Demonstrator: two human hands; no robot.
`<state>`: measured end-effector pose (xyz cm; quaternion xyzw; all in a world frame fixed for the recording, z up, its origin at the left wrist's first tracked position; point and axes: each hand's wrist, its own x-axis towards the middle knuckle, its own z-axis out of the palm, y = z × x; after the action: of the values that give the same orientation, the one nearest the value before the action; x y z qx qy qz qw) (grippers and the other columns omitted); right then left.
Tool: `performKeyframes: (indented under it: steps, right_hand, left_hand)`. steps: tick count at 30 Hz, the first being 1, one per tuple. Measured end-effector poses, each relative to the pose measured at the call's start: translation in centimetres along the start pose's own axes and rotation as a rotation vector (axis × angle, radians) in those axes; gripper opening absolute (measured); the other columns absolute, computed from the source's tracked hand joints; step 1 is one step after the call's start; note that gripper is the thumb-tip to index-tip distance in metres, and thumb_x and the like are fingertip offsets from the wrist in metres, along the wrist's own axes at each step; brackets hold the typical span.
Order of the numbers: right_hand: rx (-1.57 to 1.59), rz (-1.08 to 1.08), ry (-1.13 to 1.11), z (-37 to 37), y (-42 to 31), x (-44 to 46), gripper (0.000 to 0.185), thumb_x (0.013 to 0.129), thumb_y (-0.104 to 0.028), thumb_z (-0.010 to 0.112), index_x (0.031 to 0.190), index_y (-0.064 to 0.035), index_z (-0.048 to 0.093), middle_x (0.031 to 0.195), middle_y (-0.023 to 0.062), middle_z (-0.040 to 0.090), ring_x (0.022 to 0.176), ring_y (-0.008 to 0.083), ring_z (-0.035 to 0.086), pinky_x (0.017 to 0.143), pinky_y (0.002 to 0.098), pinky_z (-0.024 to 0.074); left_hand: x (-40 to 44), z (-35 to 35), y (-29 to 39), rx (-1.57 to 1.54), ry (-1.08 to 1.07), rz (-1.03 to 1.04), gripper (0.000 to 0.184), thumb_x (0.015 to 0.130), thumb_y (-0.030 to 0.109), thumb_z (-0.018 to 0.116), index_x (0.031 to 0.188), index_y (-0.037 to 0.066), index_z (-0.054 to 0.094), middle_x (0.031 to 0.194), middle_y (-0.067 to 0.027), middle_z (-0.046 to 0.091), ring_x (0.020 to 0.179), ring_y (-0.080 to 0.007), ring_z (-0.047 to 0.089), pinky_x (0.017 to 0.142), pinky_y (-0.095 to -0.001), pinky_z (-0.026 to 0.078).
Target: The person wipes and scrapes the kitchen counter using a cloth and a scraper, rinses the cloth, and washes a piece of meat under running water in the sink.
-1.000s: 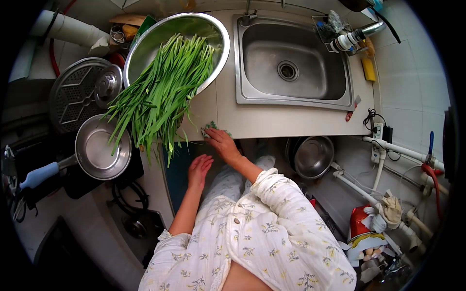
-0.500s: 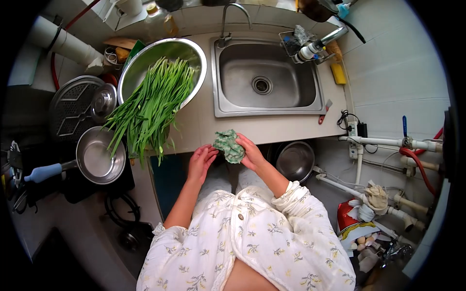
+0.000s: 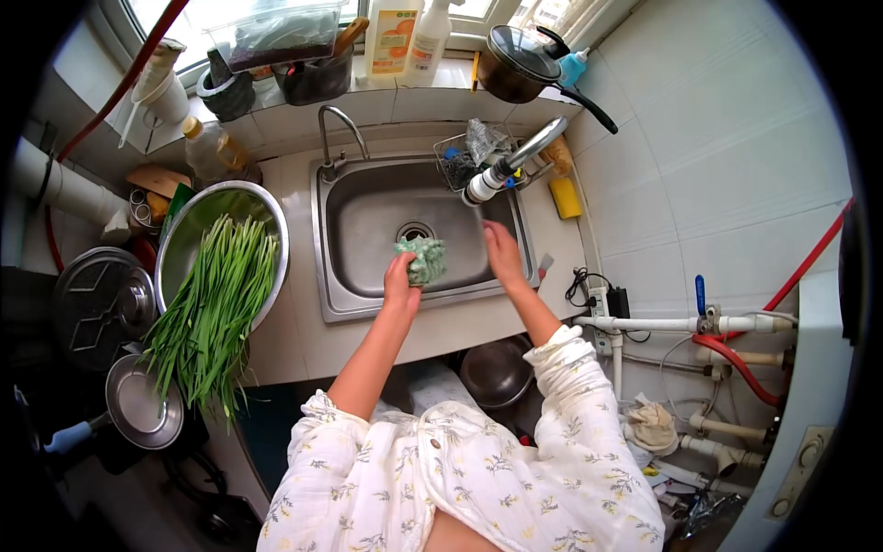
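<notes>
Green leaves (image 3: 213, 299): well left of the left hand (image 3: 400, 279), hanging from a shiny bowl (image 3: 278, 221).
Left hand: curled round the green cloth (image 3: 425, 261); the right hand (image 3: 503, 252) had it before, so now that one is free.
Green cloth: in the left hand's grip, over the sink (image 3: 366, 253) now, not by the edge of the counter (image 3: 292, 348).
Right hand: half open, nothing seen in it, apart from the cloth.
Yellow sponge (image 3: 565, 198): up and right of the right hand.

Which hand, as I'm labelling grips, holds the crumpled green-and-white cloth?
The left hand: it grips the crumpled green-and-white cloth over the grey metal sink. The right hand, apart from the cloth, shows nothing in its grasp.
</notes>
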<state>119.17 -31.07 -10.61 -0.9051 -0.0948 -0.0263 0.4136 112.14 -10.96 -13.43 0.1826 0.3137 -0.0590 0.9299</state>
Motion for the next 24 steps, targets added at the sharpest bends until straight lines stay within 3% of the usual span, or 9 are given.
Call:
performKeyframes:
  steps: [1,5,8,12,15,18,20,22,24]
  right_hand:
    - [-0.171,0.007,0.037,-1.6,1.9,2.2,0.027,0.09,-0.02,0.05,0.111,-0.0038,0.056,0.109,0.0141,0.06,0.105,0.0324,0.055,0.088,0.0363,0.0433]
    - [-0.582,-0.276,0.261,-5.7,9.6,10.5,0.027,0.083,-0.011,0.053,0.109,-0.0078,0.058,0.122,0.0095,0.054,0.117,0.0303,0.047,0.096,0.0452,0.0377]
    - [-0.951,-0.3,0.119,-8.2,8.8,14.6,0.028,0.082,-0.011,0.054,0.11,-0.0102,0.058,0.126,0.0085,0.052,0.122,0.0287,0.043,0.1,0.0556,0.0305]
    - [-1.107,-0.369,-0.137,-10.1,12.3,15.5,0.029,0.08,-0.013,0.057,0.108,-0.0107,0.058,0.118,0.0074,0.055,0.123,0.0275,0.042,0.101,0.0618,0.0254]
    - [-1.078,-0.299,-0.144,-9.7,11.5,14.7,0.029,0.077,-0.013,0.059,0.107,-0.0107,0.058,0.11,0.009,0.057,0.122,0.0268,0.043,0.101,0.0589,0.0274]
    - [-0.838,-0.343,-0.131,-8.9,9.2,13.4,0.034,0.075,-0.011,0.062,0.109,-0.0091,0.058,0.106,0.0127,0.058,0.112,0.0298,0.051,0.094,0.0508,0.0376]
    - [-0.618,-0.166,-0.287,-6.5,8.6,11.7,0.037,0.075,-0.009,0.063,0.112,-0.0064,0.056,0.106,0.016,0.058,0.1,0.0349,0.056,0.084,0.0444,0.0445]
    - [-0.346,-0.18,-0.366,-3.4,8.5,9.6,0.039,0.077,-0.01,0.062,0.115,-0.0053,0.055,0.111,0.0191,0.057,0.097,0.0391,0.056,0.081,0.0419,0.0467]
    - [0.002,-0.061,-0.394,0.5,8.4,8.2,0.038,0.078,-0.011,0.062,0.115,-0.0058,0.056,0.113,0.0186,0.058,0.102,0.0372,0.057,0.085,0.041,0.0453]
  left_hand:
    - [1.7,0.1,-0.3,-0.026,0.015,-0.021,0.019,0.079,0.007,0.056,0.098,0.005,0.054,0.097,-0.0063,0.059,0.09,-0.02,0.058,0.078,-0.036,0.048]
    - [5.4,2.1,-1.3,-0.223,0.026,-0.125,0.029,0.079,0.006,0.053,0.108,0.0,0.052,0.107,-0.0114,0.058,0.099,-0.0273,0.057,0.091,-0.0436,0.045]
    - [8.2,2.7,-2.7,-0.316,-0.017,-0.16,0.034,0.084,0.011,0.048,0.117,-0.001,0.049,0.118,-0.0148,0.056,0.111,-0.0298,0.053,0.1,-0.0452,0.04]
    - [10.2,3.5,-4.1,-0.373,-0.002,-0.163,0.034,0.089,0.015,0.045,0.118,-0.001,0.049,0.121,-0.0142,0.055,0.113,-0.0296,0.052,0.101,-0.0442,0.039]
    - [12.3,2.8,-5.4,-0.415,0.012,-0.164,0.033,0.089,0.012,0.046,0.12,0.002,0.048,0.12,-0.0123,0.056,0.111,-0.0288,0.053,0.099,-0.0442,0.041]
    - [12.4,3.2,-6.2,-0.277,0.054,-0.06,0.035,0.087,0.005,0.048,0.123,0.007,0.047,0.117,-0.0105,0.056,0.109,-0.0273,0.054,0.094,-0.0442,0.045]
    - [12.1,3.6,-6.4,-0.176,0.077,0.007,0.039,0.086,0.0,0.049,0.124,0.01,0.045,0.116,-0.0095,0.056,0.107,-0.0262,0.055,0.09,-0.044,0.047]
    - [12.9,3.0,-7.1,-0.121,0.073,0.034,0.044,0.085,-0.003,0.05,0.126,0.013,0.044,0.115,-0.0084,0.055,0.106,-0.0252,0.056,0.087,-0.0436,0.049]
    - [13.5,2.5,-7.7,-0.045,0.071,0.054,0.04,0.088,0.0,0.049,0.127,0.012,0.044,0.115,-0.0078,0.056,0.106,-0.0237,0.056,0.087,-0.0424,0.048]
